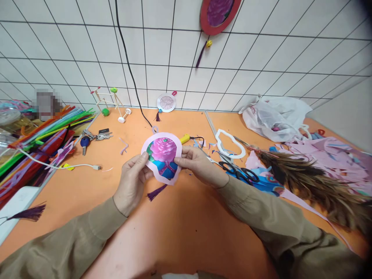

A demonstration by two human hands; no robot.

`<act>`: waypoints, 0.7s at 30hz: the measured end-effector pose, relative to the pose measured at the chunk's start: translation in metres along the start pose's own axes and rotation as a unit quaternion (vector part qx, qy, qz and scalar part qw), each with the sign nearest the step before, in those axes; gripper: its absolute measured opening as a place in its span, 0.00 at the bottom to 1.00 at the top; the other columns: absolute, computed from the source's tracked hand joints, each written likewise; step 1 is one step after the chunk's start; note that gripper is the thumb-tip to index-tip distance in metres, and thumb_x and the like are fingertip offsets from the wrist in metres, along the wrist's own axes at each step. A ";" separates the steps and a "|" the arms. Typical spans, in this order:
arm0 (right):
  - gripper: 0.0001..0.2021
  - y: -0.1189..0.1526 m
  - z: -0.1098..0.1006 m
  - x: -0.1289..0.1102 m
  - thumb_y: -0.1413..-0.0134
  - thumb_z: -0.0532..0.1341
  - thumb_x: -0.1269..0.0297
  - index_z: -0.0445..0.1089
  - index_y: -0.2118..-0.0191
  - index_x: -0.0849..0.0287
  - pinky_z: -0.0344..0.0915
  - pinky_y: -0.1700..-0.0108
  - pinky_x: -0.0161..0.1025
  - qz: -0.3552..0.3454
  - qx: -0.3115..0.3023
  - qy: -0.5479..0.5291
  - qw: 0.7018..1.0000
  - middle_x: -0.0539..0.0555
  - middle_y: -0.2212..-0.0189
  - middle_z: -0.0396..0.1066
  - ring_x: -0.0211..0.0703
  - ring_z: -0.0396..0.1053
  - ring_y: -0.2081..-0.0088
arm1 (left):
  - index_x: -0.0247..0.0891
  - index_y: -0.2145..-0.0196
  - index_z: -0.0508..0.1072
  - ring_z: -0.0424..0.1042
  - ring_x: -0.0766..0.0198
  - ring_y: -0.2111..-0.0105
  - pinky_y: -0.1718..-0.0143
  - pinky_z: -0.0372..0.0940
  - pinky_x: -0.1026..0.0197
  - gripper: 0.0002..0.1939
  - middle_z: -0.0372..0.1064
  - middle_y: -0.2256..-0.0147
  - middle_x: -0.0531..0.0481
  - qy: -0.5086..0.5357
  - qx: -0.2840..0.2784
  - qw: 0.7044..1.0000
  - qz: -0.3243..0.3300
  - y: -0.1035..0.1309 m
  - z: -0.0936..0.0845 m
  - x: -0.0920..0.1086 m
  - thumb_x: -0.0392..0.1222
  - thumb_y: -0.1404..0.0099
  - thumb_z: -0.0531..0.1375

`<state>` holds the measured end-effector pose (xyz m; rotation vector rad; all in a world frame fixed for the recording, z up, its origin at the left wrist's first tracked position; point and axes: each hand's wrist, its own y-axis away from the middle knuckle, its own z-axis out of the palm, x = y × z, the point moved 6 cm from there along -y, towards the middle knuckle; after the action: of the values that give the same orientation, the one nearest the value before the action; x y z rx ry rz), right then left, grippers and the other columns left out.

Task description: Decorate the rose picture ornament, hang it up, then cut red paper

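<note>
Between my two hands, above the orange table (pixel 171 240), is a flat hanging ornament (pixel 163 153) with a pink flower on blue and green fabric inside a pale pink scalloped border. It has a small loop at its top, and a dark purple tassel (pixel 156 192) hangs below. My left hand (pixel 133 178) pinches its left edge, thumb in front. Its right edge is gripped by my right hand (pixel 195 162), also with the thumb on the front. The fingers behind the ornament are partly hidden. Just behind it lies a yellow-handled tool (pixel 185 138) with a black cord.
At right lie black-handled scissors (pixel 245 174), a white wavy frame (pixel 231 145), brown feathers (pixel 290 170), pink fabric scraps (pixel 322 161) and a plastic bag (pixel 276 116). Pipe cleaners (pixel 49 139), keys (pixel 85 143) and a white cable (pixel 64 167) are at left. A round ornament (pixel 166 102) leans against the tiled wall.
</note>
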<state>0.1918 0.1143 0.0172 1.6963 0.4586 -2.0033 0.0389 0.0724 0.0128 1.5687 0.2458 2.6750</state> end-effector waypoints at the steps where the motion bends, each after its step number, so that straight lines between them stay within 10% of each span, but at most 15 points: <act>1: 0.17 0.002 -0.001 -0.003 0.58 0.70 0.55 0.71 0.66 0.62 0.67 0.67 0.36 0.013 -0.013 0.007 1.000 0.51 0.72 0.73 0.38 0.70 0.71 | 0.35 0.72 0.77 0.71 0.63 0.75 0.73 0.68 0.62 0.16 0.75 0.74 0.48 0.000 -0.017 1.000 -0.015 0.004 0.002 0.001 0.53 0.45 0.67; 8: 0.13 0.017 0.007 -0.013 0.50 0.64 0.57 0.71 0.65 0.63 0.63 0.71 0.34 0.093 -0.197 0.172 0.961 0.51 0.72 0.72 0.37 0.68 0.72 | 0.34 0.74 0.77 0.70 0.64 0.78 0.75 0.66 0.63 0.15 0.74 0.77 0.47 -0.086 -0.082 0.984 -0.132 0.028 -0.010 -0.002 0.51 0.48 0.69; 13: 0.14 0.006 0.012 0.016 0.48 0.62 0.70 0.72 0.55 0.65 0.60 0.68 0.35 0.022 -0.122 0.491 0.863 0.54 0.69 0.71 0.40 0.66 0.68 | 0.34 0.67 0.78 0.68 0.63 0.80 0.79 0.61 0.63 0.16 0.73 0.76 0.47 -0.331 -0.068 0.937 -0.086 0.013 -0.043 -0.014 0.50 0.48 0.68; 17: 0.14 0.009 0.018 0.022 0.47 0.62 0.71 0.71 0.53 0.65 0.61 0.60 0.38 -0.011 -0.081 0.580 0.811 0.58 0.62 0.72 0.44 0.67 0.62 | 0.38 0.56 0.77 0.71 0.52 0.63 0.64 0.65 0.54 0.17 0.75 0.61 0.42 -0.621 -0.036 0.767 0.156 0.013 -0.041 0.011 0.47 0.42 0.64; 21: 0.09 0.014 0.021 0.022 0.43 0.60 0.68 0.72 0.57 0.62 0.59 0.63 0.37 -0.027 -0.062 0.633 0.771 0.57 0.62 0.70 0.44 0.67 0.61 | 0.40 0.56 0.76 0.67 0.51 0.60 0.61 0.63 0.52 0.15 0.74 0.61 0.44 -0.749 -0.091 0.627 0.195 0.017 -0.023 0.009 0.49 0.38 0.61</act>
<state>0.1793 0.0878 -0.0004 2.7288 1.0106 -0.4968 0.0157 0.0540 0.0123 3.1663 -0.4510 0.5580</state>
